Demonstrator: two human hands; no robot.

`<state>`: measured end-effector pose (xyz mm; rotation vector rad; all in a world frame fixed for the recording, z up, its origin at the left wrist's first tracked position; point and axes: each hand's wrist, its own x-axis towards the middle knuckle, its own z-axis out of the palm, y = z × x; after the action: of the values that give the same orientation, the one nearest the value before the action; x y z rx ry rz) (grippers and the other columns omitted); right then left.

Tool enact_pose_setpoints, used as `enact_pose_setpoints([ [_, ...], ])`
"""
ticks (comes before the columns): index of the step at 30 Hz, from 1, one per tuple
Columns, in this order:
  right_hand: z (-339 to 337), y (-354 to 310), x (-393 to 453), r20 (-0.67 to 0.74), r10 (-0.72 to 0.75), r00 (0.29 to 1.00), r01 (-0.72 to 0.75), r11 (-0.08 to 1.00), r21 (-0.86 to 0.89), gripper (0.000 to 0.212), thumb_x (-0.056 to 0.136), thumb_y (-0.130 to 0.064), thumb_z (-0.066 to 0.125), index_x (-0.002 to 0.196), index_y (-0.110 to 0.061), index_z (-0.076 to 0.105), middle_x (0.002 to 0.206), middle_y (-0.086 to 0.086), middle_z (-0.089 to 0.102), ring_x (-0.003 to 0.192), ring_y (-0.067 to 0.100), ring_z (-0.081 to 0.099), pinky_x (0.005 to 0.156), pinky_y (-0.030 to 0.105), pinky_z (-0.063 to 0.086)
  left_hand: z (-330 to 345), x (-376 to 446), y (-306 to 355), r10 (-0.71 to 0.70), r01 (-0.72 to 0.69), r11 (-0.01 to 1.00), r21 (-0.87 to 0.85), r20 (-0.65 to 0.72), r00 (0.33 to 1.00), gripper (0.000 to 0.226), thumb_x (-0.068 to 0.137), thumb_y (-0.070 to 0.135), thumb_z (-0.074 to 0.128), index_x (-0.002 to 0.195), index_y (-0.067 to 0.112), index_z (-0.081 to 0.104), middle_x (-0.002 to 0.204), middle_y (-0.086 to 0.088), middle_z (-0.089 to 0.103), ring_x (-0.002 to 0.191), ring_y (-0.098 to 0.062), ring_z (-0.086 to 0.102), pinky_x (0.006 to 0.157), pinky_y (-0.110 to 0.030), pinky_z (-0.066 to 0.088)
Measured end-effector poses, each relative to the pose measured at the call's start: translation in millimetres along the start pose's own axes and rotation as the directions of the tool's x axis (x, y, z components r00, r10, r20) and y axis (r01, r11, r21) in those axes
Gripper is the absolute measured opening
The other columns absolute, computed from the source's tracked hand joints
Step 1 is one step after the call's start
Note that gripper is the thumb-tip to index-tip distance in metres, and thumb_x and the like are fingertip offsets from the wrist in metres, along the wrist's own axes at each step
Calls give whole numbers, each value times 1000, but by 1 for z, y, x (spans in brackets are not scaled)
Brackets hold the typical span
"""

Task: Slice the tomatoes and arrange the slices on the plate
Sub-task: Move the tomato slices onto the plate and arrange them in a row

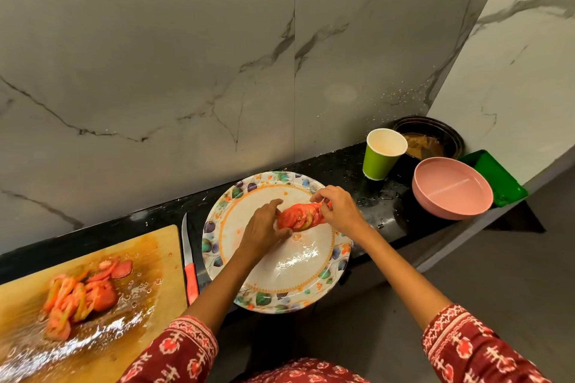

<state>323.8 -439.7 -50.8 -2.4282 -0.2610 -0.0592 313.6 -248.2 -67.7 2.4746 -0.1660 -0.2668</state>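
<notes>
Black counter under marble wall | both hands, left hand (pixel 264 224) and right hand (pixel 337 210), pinch a sliced-tomato row (pixel 300 216) over the plate (pixel 280 297) to fan it out | more slices (pixel 77 295) wait on cutting board (pixel 149 258) | knife (pixel 190 261) parked between, blade away.

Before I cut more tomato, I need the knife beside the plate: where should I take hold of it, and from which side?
Grip the knife by its red handle, the near end, coming from the near edge of the counter. It lies lengthwise in the gap between the wooden cutting board and the floral plate, blade pointing toward the wall, so a hand from the near side should meet the handle first.
</notes>
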Motion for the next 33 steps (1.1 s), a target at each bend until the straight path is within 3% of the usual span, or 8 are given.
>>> enact_pose_setpoints([
  [4,1,-1,0,7,16,1000,-16,1000,-14,24,83,4,53,97,-7,69,98,9,64,95,21,53,81,30,43,-2,4,3,36,-36,999,-22,9,999,69,79,27,71,138,19,36,130,-9,52,112,-21,53,97,-33,44],
  [8,1,-4,-1,-9,14,1000,-14,1000,-6,25,83,5,52,97,-7,69,97,8,64,92,19,53,79,28,43,-5,3,1,42,-41,998,-40,9,999,79,74,24,77,139,20,34,132,-8,50,116,-23,50,98,-34,43],
  [11,4,-9,-2,-30,2,1000,-2,1000,1,27,81,7,51,97,-6,68,97,8,65,91,20,54,78,29,44,-10,-4,-9,55,-56,998,-30,-52,997,81,71,25,79,139,20,35,133,-7,50,117,-23,48,96,-33,43],
  [17,24,-31,-2,-90,-41,995,44,998,37,29,82,10,50,101,-4,66,97,11,66,92,19,58,82,28,48,-31,-35,-41,15,-35,995,-89,-213,977,62,78,26,73,132,19,44,120,-2,58,102,-16,54,84,-31,46],
  [21,56,-76,2,-18,-120,993,121,991,64,28,84,7,51,106,-3,64,96,12,65,90,20,57,78,22,45,-62,-71,-75,-54,15,992,-122,-320,946,47,82,18,69,125,19,51,111,1,61,93,-13,56,79,-29,49],
  [24,83,-112,7,48,-213,976,207,974,96,26,82,6,54,104,-3,64,91,12,65,84,22,58,76,28,46,-86,-98,-103,-125,83,989,-126,-374,919,41,83,14,66,123,16,54,108,1,62,91,-10,55,78,-25,48],
  [30,131,-189,17,150,-334,930,312,938,153,25,83,1,55,105,-6,64,89,9,64,81,20,57,72,31,47,-138,-152,-167,-247,201,969,-147,-473,846,35,87,17,62,121,14,56,110,-2,62,96,-13,56,84,-32,51],
  [33,155,-213,12,231,-361,903,337,931,137,25,83,-2,55,106,-6,63,89,8,64,82,21,58,74,35,47,-162,-180,-200,-327,258,945,-202,-528,784,31,86,14,63,116,11,59,105,-7,64,93,-15,57,78,-30,50],
])
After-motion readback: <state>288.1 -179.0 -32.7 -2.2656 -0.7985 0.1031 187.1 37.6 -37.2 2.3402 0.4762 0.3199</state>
